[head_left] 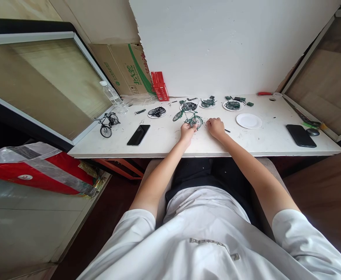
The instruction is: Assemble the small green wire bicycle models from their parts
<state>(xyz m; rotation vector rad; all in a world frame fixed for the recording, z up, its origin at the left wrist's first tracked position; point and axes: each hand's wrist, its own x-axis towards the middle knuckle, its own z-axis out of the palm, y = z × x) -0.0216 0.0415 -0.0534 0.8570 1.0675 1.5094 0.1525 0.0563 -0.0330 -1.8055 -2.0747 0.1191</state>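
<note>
My left hand [188, 133] is closed around the rear wheel area of a small green model bicycle [185, 112], which is tilted above the white table. To its right, my right hand [216, 127] rests at the tabletop with its fingers curled together. Whatever may be between those fingertips is hidden. A short dark rod [227, 131] lies just beside the right wrist. Behind the bicycle sits a paper plate with black bicycle parts [189, 106]. Another plate of green parts [208, 103] is to the right of it.
At the left stands a black model bicycle [109, 123] near a phone [138, 135] and a water bottle [111, 93]. More parts [157, 112] and green pieces [233, 105] lie on plates. A white plate [249, 121], a black phone [300, 135] and a red box [159, 86] are around.
</note>
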